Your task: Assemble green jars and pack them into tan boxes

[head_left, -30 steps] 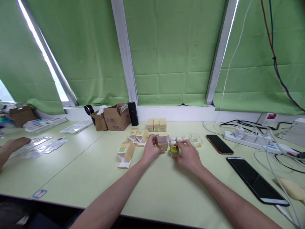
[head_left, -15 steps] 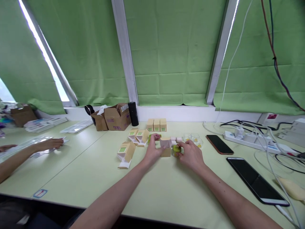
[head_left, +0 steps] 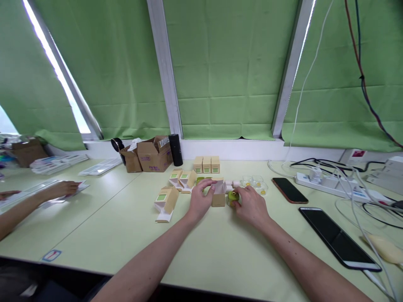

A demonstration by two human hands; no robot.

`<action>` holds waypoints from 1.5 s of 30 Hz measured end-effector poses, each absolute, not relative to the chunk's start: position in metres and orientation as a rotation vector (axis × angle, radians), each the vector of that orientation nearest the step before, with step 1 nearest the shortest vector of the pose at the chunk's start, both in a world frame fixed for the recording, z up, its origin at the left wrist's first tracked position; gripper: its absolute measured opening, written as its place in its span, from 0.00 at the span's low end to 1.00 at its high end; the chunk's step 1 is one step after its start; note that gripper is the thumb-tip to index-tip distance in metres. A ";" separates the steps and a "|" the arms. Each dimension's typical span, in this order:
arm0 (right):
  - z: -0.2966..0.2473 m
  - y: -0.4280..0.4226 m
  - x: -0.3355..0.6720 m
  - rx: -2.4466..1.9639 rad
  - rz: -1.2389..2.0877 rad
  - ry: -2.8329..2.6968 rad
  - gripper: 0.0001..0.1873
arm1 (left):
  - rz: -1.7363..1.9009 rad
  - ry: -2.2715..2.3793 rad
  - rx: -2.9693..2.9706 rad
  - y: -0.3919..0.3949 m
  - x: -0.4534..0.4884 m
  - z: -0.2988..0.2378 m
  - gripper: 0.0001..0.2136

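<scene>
A small tan carton (head_left: 218, 200) stands upright with its top open, showing a pale inside. My left hand (head_left: 200, 202) curls around its left side, thumb and fingers at the upper edge. Just right of the carton, my right hand (head_left: 252, 205) pinches a small round green thing (head_left: 233, 196) close to the table; its lower part looks clear, but its kind is not plain. To the left lie several similar cartons with green labels, among them an open-flapped carton (head_left: 166, 202). Part of another green item (head_left: 199, 180) shows behind my left hand.
Three closed cartons (head_left: 206, 165) stand at the back. Clear round cups (head_left: 256, 184) and small pinkish pieces (head_left: 233, 183) lie behind my right hand. Rightward are two phones (head_left: 340, 239), a power strip (head_left: 333, 186) and cables. Another person's hand (head_left: 64, 188) handles clear sheets at left.
My left thumb has come out from over the carton's opening to its left edge. The right hand stays with the green thing, almost unmoved. The other person's hand has shifted slightly left.
</scene>
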State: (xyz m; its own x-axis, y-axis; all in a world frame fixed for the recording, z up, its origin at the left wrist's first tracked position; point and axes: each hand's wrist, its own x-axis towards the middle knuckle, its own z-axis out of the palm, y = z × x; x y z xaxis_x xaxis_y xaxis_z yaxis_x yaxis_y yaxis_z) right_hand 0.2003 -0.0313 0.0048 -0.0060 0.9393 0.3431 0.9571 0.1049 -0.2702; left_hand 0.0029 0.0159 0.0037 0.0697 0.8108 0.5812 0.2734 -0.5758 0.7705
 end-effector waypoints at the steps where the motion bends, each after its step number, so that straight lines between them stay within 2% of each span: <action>1: 0.005 -0.031 0.200 -1.850 -0.056 -1.961 0.14 | 1.527 1.075 1.868 0.017 0.004 0.003 0.09; 12: -0.002 -0.026 0.204 -1.783 0.025 -1.879 0.14 | 1.411 0.997 1.520 0.033 0.002 -0.007 0.18; 21: 0.002 -0.025 0.211 -1.281 0.020 -1.501 0.15 | 1.379 1.025 1.413 0.033 0.004 -0.006 0.26; 32: 0.003 -0.033 0.198 -0.840 0.141 -1.493 0.17 | 1.212 0.861 1.597 0.009 0.009 0.001 0.25; 45: -0.005 -0.029 0.200 -0.847 0.211 -1.576 0.18 | 1.196 0.832 1.587 0.010 0.008 -0.001 0.26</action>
